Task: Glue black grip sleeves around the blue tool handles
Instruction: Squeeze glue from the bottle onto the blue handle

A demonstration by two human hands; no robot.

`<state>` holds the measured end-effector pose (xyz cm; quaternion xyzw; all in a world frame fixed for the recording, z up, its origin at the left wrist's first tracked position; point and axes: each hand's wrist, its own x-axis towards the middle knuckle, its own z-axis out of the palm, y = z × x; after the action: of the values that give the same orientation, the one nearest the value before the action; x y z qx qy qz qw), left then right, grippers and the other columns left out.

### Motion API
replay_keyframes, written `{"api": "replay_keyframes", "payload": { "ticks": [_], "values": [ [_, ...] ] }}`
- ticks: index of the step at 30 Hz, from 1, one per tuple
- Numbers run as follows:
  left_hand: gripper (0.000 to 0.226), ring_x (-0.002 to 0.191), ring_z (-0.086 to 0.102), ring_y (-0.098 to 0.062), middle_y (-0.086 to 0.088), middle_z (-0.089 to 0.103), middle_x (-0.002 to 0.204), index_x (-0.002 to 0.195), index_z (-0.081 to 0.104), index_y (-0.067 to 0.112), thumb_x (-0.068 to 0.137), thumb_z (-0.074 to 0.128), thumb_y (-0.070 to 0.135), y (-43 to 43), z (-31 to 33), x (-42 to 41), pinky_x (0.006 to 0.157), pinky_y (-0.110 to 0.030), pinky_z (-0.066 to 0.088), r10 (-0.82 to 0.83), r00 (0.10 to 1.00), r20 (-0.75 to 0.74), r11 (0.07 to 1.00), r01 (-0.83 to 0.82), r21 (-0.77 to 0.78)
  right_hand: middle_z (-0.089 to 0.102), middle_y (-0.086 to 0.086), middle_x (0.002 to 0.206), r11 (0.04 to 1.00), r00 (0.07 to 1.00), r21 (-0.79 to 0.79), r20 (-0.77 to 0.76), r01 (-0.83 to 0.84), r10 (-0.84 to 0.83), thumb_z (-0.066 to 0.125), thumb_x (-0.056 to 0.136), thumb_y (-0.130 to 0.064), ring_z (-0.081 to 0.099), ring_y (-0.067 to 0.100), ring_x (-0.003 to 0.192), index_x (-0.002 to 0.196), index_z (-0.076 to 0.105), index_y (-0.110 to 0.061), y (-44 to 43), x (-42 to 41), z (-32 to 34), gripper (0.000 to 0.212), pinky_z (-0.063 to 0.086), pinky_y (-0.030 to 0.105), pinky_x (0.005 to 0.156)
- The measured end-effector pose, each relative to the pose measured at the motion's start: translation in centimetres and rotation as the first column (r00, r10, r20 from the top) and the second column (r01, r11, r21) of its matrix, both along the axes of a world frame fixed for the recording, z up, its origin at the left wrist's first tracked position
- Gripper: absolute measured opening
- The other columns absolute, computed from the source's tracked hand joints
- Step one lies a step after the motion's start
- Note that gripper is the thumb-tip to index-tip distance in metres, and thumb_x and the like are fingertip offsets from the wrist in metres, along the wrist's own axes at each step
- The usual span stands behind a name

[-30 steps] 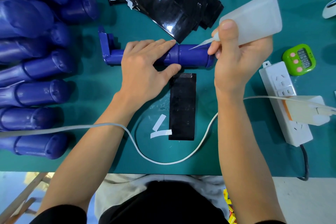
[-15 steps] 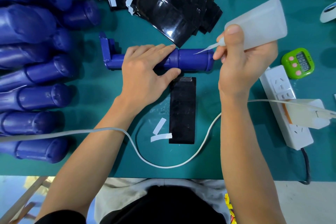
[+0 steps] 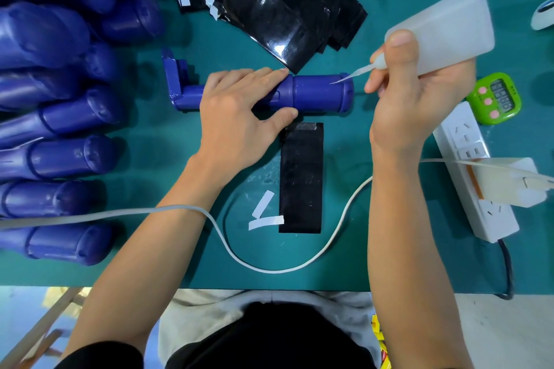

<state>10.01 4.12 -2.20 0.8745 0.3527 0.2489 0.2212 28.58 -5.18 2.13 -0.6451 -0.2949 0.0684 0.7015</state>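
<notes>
Left grip (image 3: 236, 117) clamps the handle (image 3: 317, 93), fingers across the top and thumb on the near side. The handle lies crosswise on the green surface (image 3: 168, 141). Right grip (image 3: 419, 99) is wrapped round a translucent bottle (image 3: 443, 30), nozzle tip touching the handle; contents can't be made out. One sleeve (image 3: 301, 180) lies flat just near of the handle. Sleeve pile (image 3: 278, 3) behind. Green timer (image 3: 494, 97) at right, digits unreadable. Bottle unlabelled.
</notes>
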Motion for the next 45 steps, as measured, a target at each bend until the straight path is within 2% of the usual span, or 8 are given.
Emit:
{"api": "replay_keyframes", "payload": {
  "ticks": [6,10,16,21,25,29,40,45],
  "values": [
    [0.052,0.107,0.068,-0.024,0.004,0.076,0.121,0.125,0.076,0.019,0.081,0.082,0.046,0.1,0.0,0.0,0.1,-0.035,0.037,0.0,1.0,0.001,1.0,0.0,-0.01,0.058,0.012,0.058,1.0,1.0,0.002,0.013,0.015,-0.015,0.063,0.101,-0.008,0.054,0.033,0.045,0.08,0.06,-0.012,-0.2,0.1,0.3,0.021,0.041,0.033,0.055],
    [0.053,0.107,0.068,-0.024,0.004,0.076,0.122,0.125,0.076,0.018,0.081,0.082,0.046,0.2,-0.1,0.0,0.1,-0.034,0.036,-0.005,1.0,0.0,1.0,0.005,-0.01,0.06,0.009,0.062,0.999,0.999,-0.001,0.005,0.033,-0.033,0.064,0.1,-0.009,0.053,0.031,0.044,0.084,0.059,-0.007,-0.3,0.2,0.4,0.017,0.041,0.031,0.054],
    [0.052,0.108,0.068,-0.024,0.003,0.076,0.121,0.124,0.077,0.018,0.08,0.083,0.045,0.2,-0.1,0.0,0.1,-0.036,0.038,0.002,1.0,0.006,1.0,-0.002,-0.013,0.061,0.01,0.064,0.996,0.996,0.049,-0.061,0.07,-0.067,0.064,0.1,-0.01,0.051,0.029,0.043,0.084,0.06,-0.018,-0.3,0.1,0.9,0.018,0.038,0.029,0.052],
    [0.052,0.109,0.068,-0.024,0.003,0.076,0.122,0.125,0.076,0.018,0.081,0.083,0.045,0.2,0.0,0.0,0.1,-0.038,0.039,0.0,1.0,0.002,1.0,0.0,-0.012,0.062,-0.001,0.061,0.997,0.991,0.08,-0.136,0.021,-0.01,0.063,0.099,-0.015,0.053,0.026,0.044,0.078,0.067,-0.027,0.4,-1.1,1.0,0.025,0.04,0.027,0.052],
    [0.053,0.109,0.068,-0.024,0.003,0.075,0.123,0.125,0.076,0.019,0.081,0.083,0.045,0.2,0.0,-0.1,0.101,-0.036,0.037,-0.001,1.0,-0.003,1.0,0.001,-0.021,0.062,0.003,0.062,0.998,0.984,0.054,-0.173,-0.042,0.051,0.062,0.099,-0.017,0.055,0.026,0.046,0.081,0.063,-0.004,0.9,-1.8,0.3,0.023,0.043,0.028,0.054],
    [0.052,0.109,0.067,-0.024,0.005,0.076,0.122,0.125,0.076,0.019,0.081,0.084,0.044,0.2,0.0,-0.1,0.1,-0.034,0.036,0.001,1.0,0.0,1.0,-0.001,-0.018,0.063,0.008,0.066,0.996,0.976,0.046,-0.203,-0.072,0.08,0.064,0.098,-0.018,0.055,0.021,0.045,0.078,0.062,0.012,1.4,-2.5,-0.3,0.036,0.044,0.027,0.054],
    [0.051,0.108,0.067,-0.023,0.005,0.076,0.121,0.125,0.076,0.019,0.08,0.084,0.042,0.1,0.1,-0.1,0.1,-0.033,0.035,-0.001,1.0,0.009,1.0,0.001,-0.015,0.058,0.012,0.054,0.996,0.987,0.014,-0.132,-0.089,0.09,0.065,0.1,-0.015,0.055,0.022,0.048,0.071,0.063,0.002,1.3,-2.5,-0.6,0.034,0.047,0.036,0.062],
    [0.051,0.107,0.068,-0.023,0.005,0.076,0.12,0.124,0.077,0.018,0.08,0.084,0.042,0.2,0.1,0.0,0.1,-0.033,0.035,-0.004,1.0,0.01,1.0,0.004,-0.006,0.057,0.012,0.054,0.997,0.99,0.015,-0.119,-0.072,0.073,0.064,0.1,-0.015,0.055,0.025,0.047,0.071,0.062,0.007,1.1,-2.0,-0.8,0.036,0.046,0.035,0.061]
  ]
}}
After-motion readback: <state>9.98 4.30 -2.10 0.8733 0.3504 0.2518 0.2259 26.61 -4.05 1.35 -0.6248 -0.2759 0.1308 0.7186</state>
